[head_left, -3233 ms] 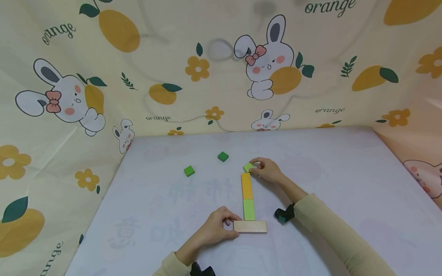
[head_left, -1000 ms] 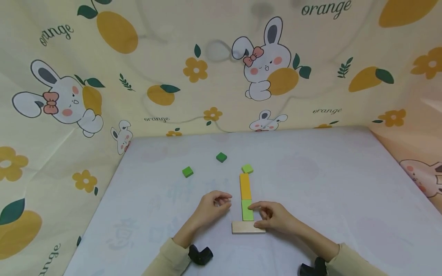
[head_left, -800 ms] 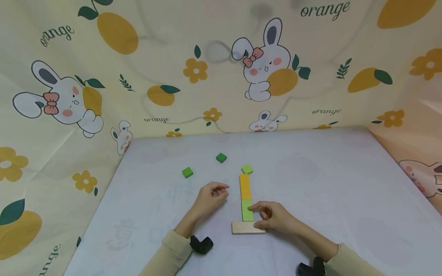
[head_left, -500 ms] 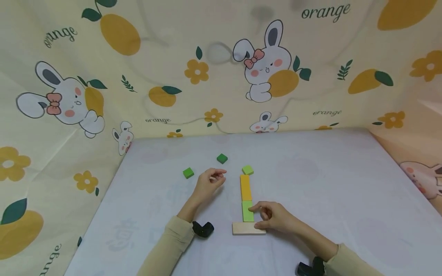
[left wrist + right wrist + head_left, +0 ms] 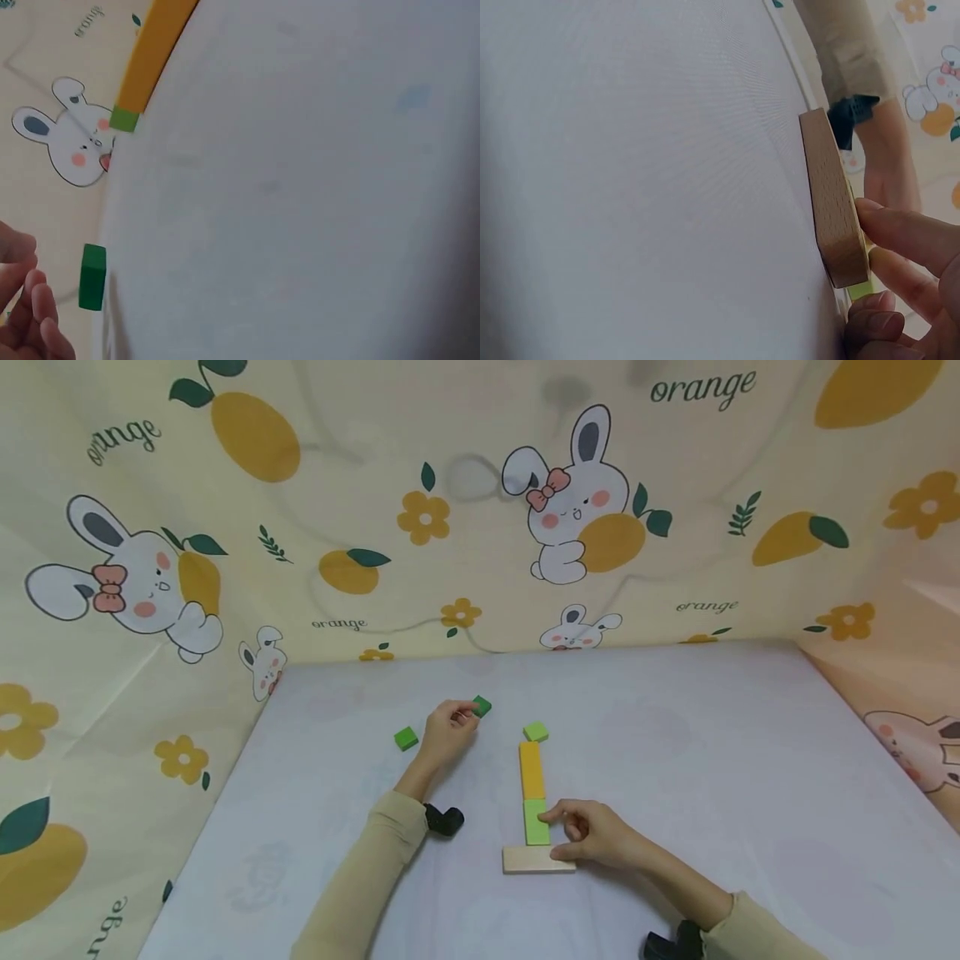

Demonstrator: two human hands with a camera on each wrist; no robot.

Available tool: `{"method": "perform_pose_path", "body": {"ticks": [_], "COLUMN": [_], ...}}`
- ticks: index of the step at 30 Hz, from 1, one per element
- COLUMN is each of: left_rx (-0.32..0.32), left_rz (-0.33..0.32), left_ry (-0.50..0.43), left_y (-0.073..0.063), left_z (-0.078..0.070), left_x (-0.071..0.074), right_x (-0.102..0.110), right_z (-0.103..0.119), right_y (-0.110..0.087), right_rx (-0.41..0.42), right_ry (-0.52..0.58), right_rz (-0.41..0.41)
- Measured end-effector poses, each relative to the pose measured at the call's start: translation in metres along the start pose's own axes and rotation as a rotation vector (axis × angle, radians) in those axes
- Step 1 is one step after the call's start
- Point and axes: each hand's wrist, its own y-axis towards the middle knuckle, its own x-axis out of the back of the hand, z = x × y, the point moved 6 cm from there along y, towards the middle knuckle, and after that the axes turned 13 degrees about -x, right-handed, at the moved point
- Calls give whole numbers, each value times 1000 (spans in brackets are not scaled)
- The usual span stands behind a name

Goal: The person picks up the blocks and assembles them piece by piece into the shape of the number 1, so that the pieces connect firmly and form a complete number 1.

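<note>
A plain wooden block [image 5: 525,860] lies crosswise at the near end of a row. Beyond it come a light green block [image 5: 536,831], a yellow block [image 5: 531,770] and a small, turned light green block [image 5: 536,732]. My right hand [image 5: 603,835] rests at the near end, thumb on the wooden block and index finger on the light green one. In the right wrist view the wooden block [image 5: 829,195] shows close up. My left hand [image 5: 450,731] is at a dark green block [image 5: 482,706]; the left wrist view shows a gap between its loosely bent fingers [image 5: 43,300] and that block.
Another green block [image 5: 406,738] lies left of my left hand. The white tabletop [image 5: 675,735] is backed by a cloth [image 5: 480,410] printed with rabbits and oranges. Black wrist devices [image 5: 445,821] sit below both hands.
My left hand has left the wooden block and moved forward to the dark green block. My right hand let go of the far light green block and came back to the near end.
</note>
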Motion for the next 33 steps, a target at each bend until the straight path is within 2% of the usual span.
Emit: {"method": "perform_pose_path", "body": {"ticks": [3, 6, 9, 14, 16, 21, 25, 33], "left_rx": [42, 74, 69, 43, 58, 35, 43, 99], "left_rz": [-11, 18, 96, 266, 323, 415, 437, 419], "left_ry": [21, 32, 50, 122, 135, 146, 167, 164], "left_y": [7, 15, 22, 32, 34, 38, 39, 38], "left_z": [6, 11, 17, 28, 31, 29, 31, 35], "left_x": [1, 2, 1, 1, 0, -5, -8, -10], "right_x": [0, 1, 0, -2, -3, -2, -2, -1], "right_z": [1, 2, 1, 0, 0, 0, -2, -6], "right_y": [0, 0, 0, 2, 1, 1, 2, 2], "right_rx": [10, 13, 13, 7, 7, 11, -1, -12], "right_ry": [12, 21, 26, 35, 37, 41, 30, 28], "right_rz": [-3, -3, 0, 14, 17, 15, 12, 7]}}
